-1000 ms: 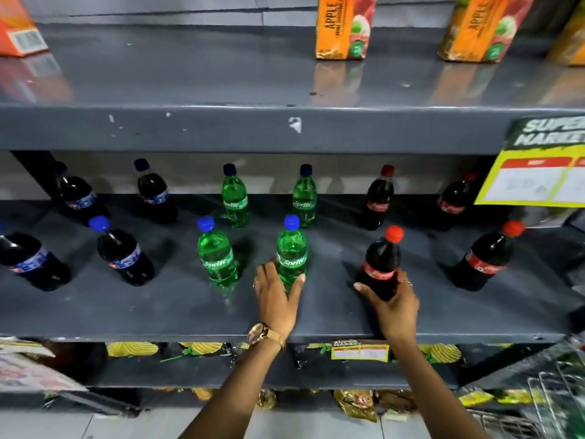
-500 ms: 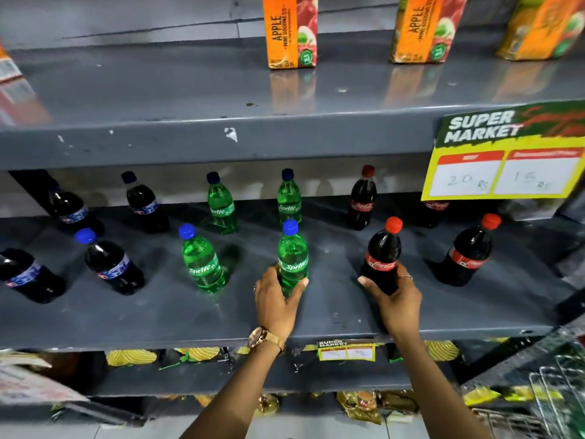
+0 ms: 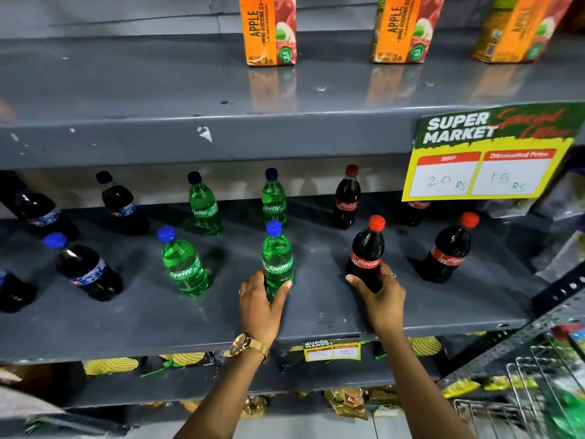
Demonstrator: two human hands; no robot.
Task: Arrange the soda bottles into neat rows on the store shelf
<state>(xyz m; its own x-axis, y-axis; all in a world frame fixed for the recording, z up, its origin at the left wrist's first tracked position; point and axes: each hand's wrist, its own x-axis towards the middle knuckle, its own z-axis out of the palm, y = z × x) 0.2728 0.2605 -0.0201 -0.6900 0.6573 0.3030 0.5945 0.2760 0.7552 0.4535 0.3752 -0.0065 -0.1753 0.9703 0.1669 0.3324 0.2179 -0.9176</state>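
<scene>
On the grey middle shelf [image 3: 316, 315] stand two rows of small soda bottles. My left hand [image 3: 260, 307] is wrapped around the base of a green Sprite bottle [image 3: 276, 255] in the front row. My right hand [image 3: 378, 296] grips the lower part of a red-capped Coca-Cola bottle [image 3: 367, 251] beside it. Another front Sprite bottle [image 3: 183, 264] stands left, a front Coca-Cola bottle [image 3: 449, 250] right. Dark blue-capped cola bottles [image 3: 85, 267] fill the left. The back row holds two Sprite bottles [image 3: 273, 198] and a Coca-Cola bottle [image 3: 347, 198].
The upper shelf [image 3: 158, 141] overhangs the bottles and carries orange apple juice cartons [image 3: 267, 30]. A yellow price sign [image 3: 484, 160] hangs from its edge at right, hiding part of a back bottle. Snack packets [image 3: 110, 365] lie below. A wire basket [image 3: 538, 391] is at lower right.
Both hands have kept their hold on the same two bottles. The view has shifted up and left, so the price sign and juice cartons show more fully.
</scene>
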